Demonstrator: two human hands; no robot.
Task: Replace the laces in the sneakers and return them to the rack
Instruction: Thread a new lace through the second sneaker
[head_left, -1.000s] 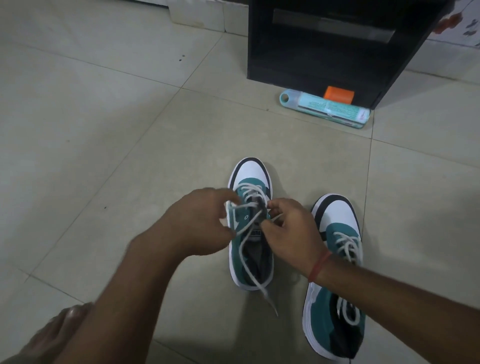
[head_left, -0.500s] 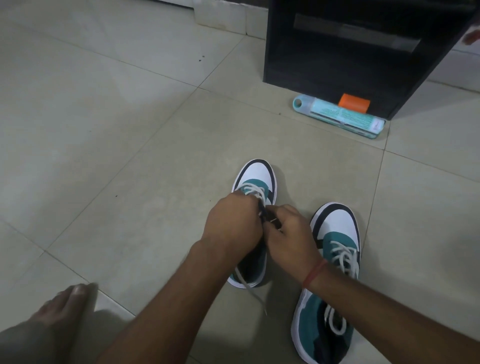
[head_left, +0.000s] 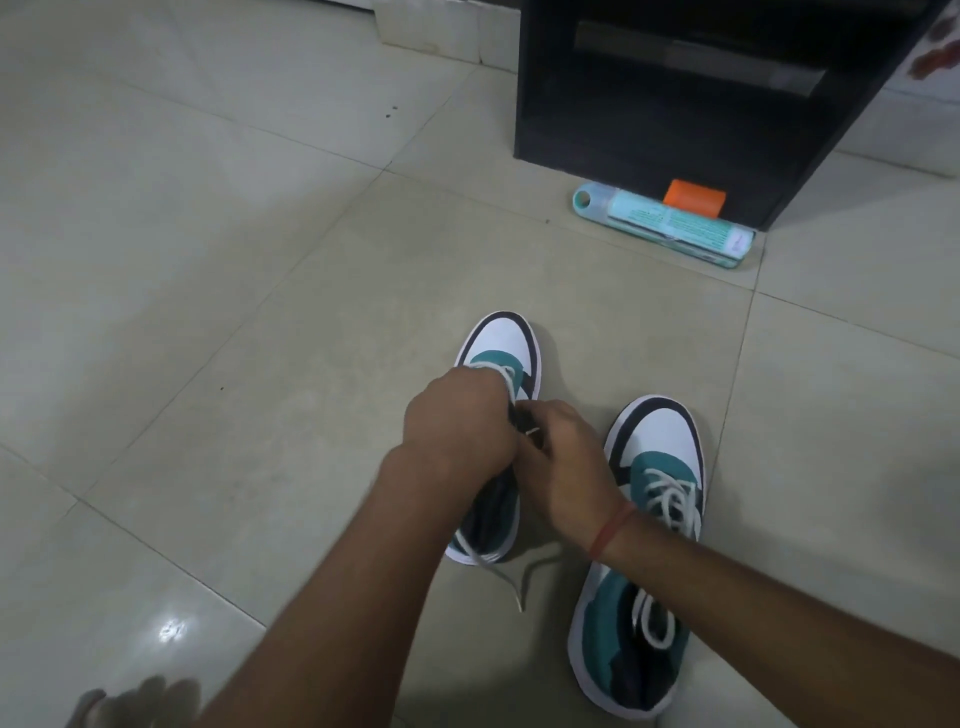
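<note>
I am pinching one white lace (head_left: 485, 561) with my left hand (head_left: 460, 418) and right hand (head_left: 563, 462) together over the left sneaker (head_left: 501, 348); two sneakers are sitting mid-frame, the second sneaker (head_left: 652, 457) lying at right.

Two teal-white sneakers on tiled floor (head_left: 208, 260), toes toward 12 o'clock. Left hand (head_left: 460, 421) and right hand (head_left: 563, 467) meet over left sneaker (head_left: 501, 348), fingers curled on white lace (head_left: 498, 569); loose lace end trails toward 6 o'clock. Right sneaker (head_left: 649, 519) just beside at 3 o'clock, laced. Black rack (head_left: 675, 104) at 1 o'clock, teal tube (head_left: 665, 223) and orange block (head_left: 693, 196) at its foot.
</note>
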